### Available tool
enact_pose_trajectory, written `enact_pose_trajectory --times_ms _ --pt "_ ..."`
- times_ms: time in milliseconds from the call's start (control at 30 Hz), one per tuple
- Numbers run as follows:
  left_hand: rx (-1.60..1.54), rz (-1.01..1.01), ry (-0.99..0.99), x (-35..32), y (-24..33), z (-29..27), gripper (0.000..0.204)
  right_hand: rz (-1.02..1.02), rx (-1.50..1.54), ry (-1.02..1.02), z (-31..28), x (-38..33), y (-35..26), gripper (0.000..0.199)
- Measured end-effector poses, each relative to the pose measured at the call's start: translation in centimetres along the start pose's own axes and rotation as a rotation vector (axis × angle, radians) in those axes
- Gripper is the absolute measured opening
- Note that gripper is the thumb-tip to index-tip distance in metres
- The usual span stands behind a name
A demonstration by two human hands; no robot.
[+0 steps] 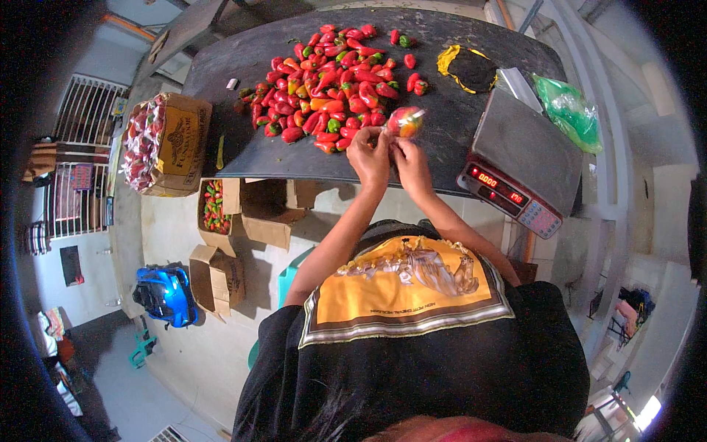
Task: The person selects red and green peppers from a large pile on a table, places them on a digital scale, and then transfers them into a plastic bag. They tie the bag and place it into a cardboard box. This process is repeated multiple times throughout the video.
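Note:
A small clear plastic bag of red and yellow peppers (406,122) is at the near edge of the black table (456,140), just beyond my fingers. My left hand (368,156) is closed in a pinch at the gathered end of the bag. Right beside it, my right hand (412,166) is also closed, its fingers on the same end under the filled part. The exact grip is too small to make out. A large heap of red peppers (324,88), some green or orange, spreads over the table beyond my left hand.
To the right stands a digital scale (526,140) with a lit red display; a roll of green plastic bags (567,110) lies by it. A yellow-and-black bundle (468,68) is farther back. At left, a carton (184,144) holds bagged peppers. Open cartons (265,214) and a blue bag (166,296) sit below.

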State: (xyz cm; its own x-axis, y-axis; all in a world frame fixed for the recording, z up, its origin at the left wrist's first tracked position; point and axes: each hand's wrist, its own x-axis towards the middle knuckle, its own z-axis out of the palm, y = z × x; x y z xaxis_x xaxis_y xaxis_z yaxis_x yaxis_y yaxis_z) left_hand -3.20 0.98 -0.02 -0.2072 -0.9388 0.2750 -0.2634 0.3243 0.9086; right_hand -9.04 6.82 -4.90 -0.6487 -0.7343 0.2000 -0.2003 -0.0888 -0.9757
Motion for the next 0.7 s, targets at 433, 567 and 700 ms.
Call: enact_pose_trajectory --times_ms 433,567,700 --pt "-0.430 -0.123 -0.152 0.3 0.4 -0.6 0.008 -0.285 -0.468 0.017 -2.4 4.7 -5.6 0.016" --pt "-0.347 0.006 -0.130 1.0 -0.3 -0.9 0.007 -0.023 -0.217 -0.015 -1.9 5.1 -5.2 0.018" --pt "-0.022 0.203 -0.085 1.1 0.6 -1.6 0.007 0.081 0.030 -0.016 -1.6 5.5 -3.2 0.018"
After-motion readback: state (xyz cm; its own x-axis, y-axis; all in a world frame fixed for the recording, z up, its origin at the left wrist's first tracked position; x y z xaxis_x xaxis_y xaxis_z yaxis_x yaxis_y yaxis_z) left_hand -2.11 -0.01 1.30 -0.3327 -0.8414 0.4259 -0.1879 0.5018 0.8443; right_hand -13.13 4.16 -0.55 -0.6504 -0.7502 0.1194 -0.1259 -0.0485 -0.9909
